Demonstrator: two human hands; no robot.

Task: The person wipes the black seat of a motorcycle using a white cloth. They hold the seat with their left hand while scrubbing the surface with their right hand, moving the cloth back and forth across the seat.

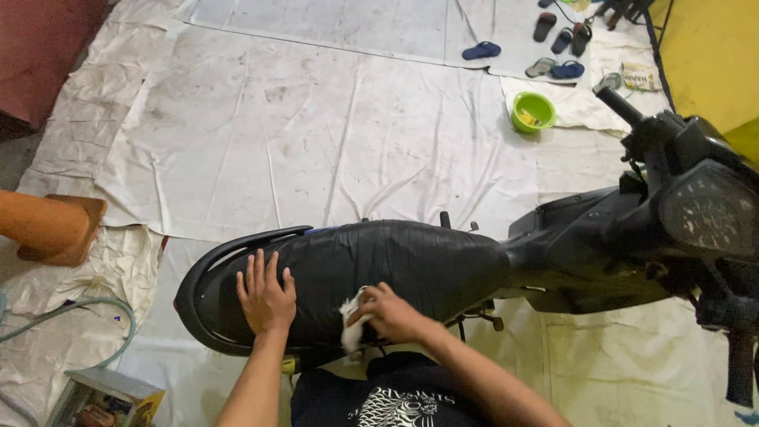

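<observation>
A black motorcycle stands across the view, its long black seat (395,261) in the middle and the handlebar and dashboard (704,209) at the right. My left hand (265,294) lies flat on the rear part of the seat, fingers spread, holding nothing. My right hand (387,312) is closed around a white cloth (350,320) and presses it against the near side of the seat.
White tarpaulin sheets (316,134) cover the floor. A green bowl (533,111) and several sandals (553,47) lie at the back right. An orange-brown block (51,228) sits at the left, a hose (71,312) and a small box (103,395) at the lower left.
</observation>
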